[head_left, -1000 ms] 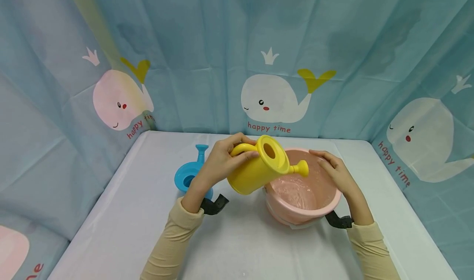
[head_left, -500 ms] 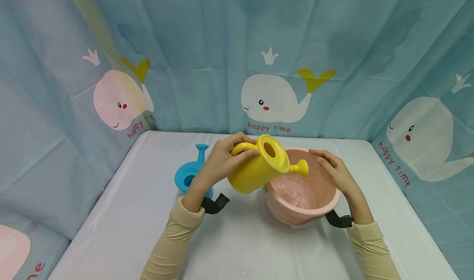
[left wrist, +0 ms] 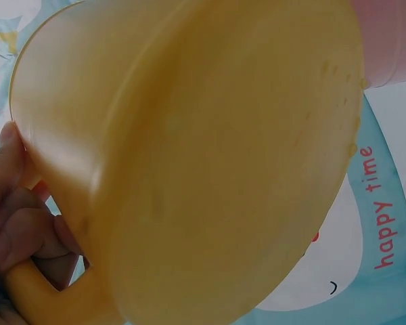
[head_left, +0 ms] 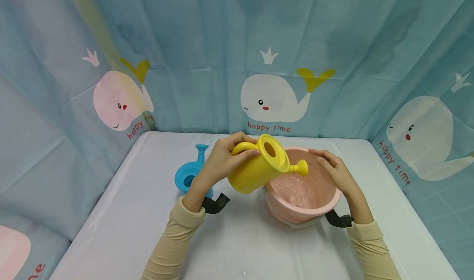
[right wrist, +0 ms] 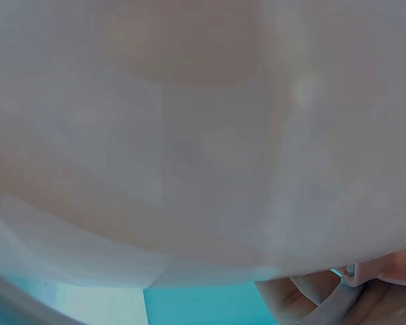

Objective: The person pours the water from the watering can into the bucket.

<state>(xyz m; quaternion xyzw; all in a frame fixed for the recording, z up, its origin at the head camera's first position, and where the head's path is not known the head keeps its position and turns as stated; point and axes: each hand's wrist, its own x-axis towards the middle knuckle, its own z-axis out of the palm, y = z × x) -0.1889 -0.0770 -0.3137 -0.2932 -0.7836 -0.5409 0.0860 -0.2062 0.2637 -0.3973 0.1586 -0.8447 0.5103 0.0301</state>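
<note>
My left hand [head_left: 223, 159] grips the handle of a yellow watering can [head_left: 249, 175], thumb along its top. The can tilts right, its sprinkler spout [head_left: 301, 168] over a pink bucket [head_left: 283, 210]. Rippled water [head_left: 296, 190] shows inside the bucket; any stream from the spout is too faint to tell. My right hand [head_left: 336, 169] holds the bucket's right rim, fingers over the edge. In the left wrist view the can's base [left wrist: 237, 169] fills most of the picture, with drops at its edge. The bucket's wall [right wrist: 203, 149] fills the right wrist view, fingers [right wrist: 284, 298] below it.
A blue watering can [head_left: 185, 171] stands to the left, partly hidden behind my left wrist. Both cans and the bucket are on a white-covered table [head_left: 122, 214]. Blue curtains [head_left: 207, 86] printed with whales enclose the back and sides.
Almost nothing moves: the yellow watering can stays tilted over the bucket and both hands keep their places. The ripples on the water shift a little.
</note>
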